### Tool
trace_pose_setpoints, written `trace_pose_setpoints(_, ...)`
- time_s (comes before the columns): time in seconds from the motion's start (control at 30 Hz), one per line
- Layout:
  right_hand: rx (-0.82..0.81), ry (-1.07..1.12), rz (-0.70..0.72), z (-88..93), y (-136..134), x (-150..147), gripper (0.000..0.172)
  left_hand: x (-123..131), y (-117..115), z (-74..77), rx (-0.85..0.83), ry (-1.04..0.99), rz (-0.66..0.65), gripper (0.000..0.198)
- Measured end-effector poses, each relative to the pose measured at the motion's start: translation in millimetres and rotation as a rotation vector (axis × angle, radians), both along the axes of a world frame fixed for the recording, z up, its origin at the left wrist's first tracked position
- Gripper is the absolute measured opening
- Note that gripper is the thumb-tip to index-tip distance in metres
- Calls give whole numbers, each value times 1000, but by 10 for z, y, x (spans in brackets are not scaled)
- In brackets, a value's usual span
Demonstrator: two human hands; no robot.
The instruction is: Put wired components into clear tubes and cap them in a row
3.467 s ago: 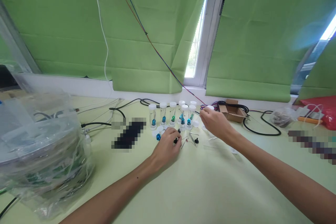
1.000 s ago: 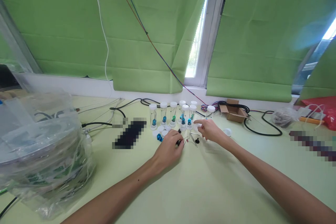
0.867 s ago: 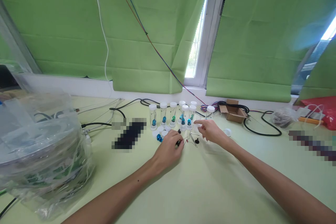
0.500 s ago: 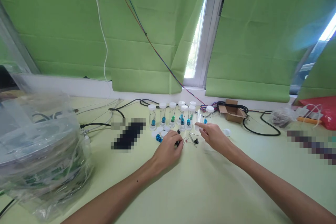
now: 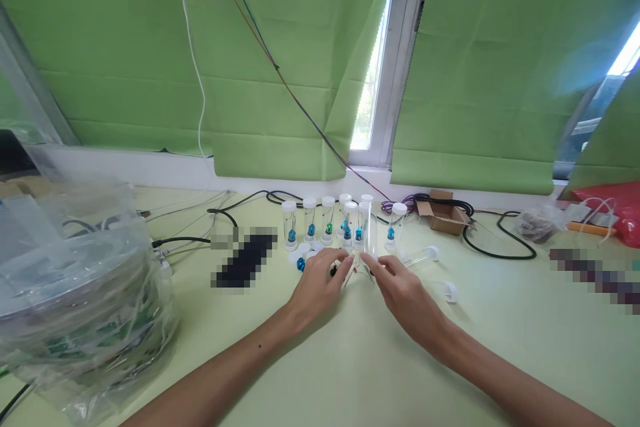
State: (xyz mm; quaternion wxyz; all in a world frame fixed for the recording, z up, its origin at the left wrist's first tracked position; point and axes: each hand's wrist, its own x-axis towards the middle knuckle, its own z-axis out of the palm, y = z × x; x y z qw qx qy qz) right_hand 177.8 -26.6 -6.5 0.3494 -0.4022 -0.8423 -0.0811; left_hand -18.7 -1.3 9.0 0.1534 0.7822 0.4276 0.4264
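My left hand (image 5: 317,282) rests on the pale green table (image 5: 350,360), fingers curled round a small black part (image 5: 333,271). My right hand (image 5: 404,288) lies just right of it, and its thumb and forefinger pinch the base of an empty clear vial (image 5: 371,232) that stands upright. The two hands' fingertips nearly meet. Behind them stands a row of white-capped vials (image 5: 329,219) with blue and green parts inside, and one more capped vial (image 5: 396,221) to the right. A loose blue part (image 5: 301,263) lies left of my left hand.
A clear vial (image 5: 419,255) lies on its side right of my right hand, with a white cap (image 5: 451,291) nearer me. A cardboard box (image 5: 443,211) and black cables (image 5: 495,243) sit at the back right. A bulky plastic-wrapped bundle (image 5: 75,293) fills the left.
My right hand left the capped vial standing at the right, drew back toward me and left, and took hold of an empty vial. My left hand has barely moved.
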Motion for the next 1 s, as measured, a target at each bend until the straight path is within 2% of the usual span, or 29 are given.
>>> trace_pose_setpoints(0.1,47,-74,72,-84,-36,-42,60,5,-6,9,-71,-56,-34,31)
trace_pose_setpoints(0.23,27,-155,136,-135,-40,-64,70,17,-7,9,-201,-171,-152,31)
trace_pose_setpoints(0.43,-101,-151,133,-58,-77,-104,59,9,44,-24,-314,-280,-193,23)
trace_pose_setpoints(0.6,-149,-159,166,3,-78,-73,55,14,52,-42,-236,-292,-167,19)
trace_pose_setpoints(0.73,4,-154,178,-24,-1,-11,51,27,19,-14,-136,-291,-98,17)
trace_pose_setpoints(0.83,78,-5,199,-30,46,3,43,21,2,9,-58,-231,-59,14)
trace_pose_setpoints(0.93,65,217,167,4,51,-3,32,8,-2,4,26,-137,-10,18)
trace_pose_setpoints(1.0,43,321,127,30,35,-4,26,4,-3,-15,63,-74,-26,22)
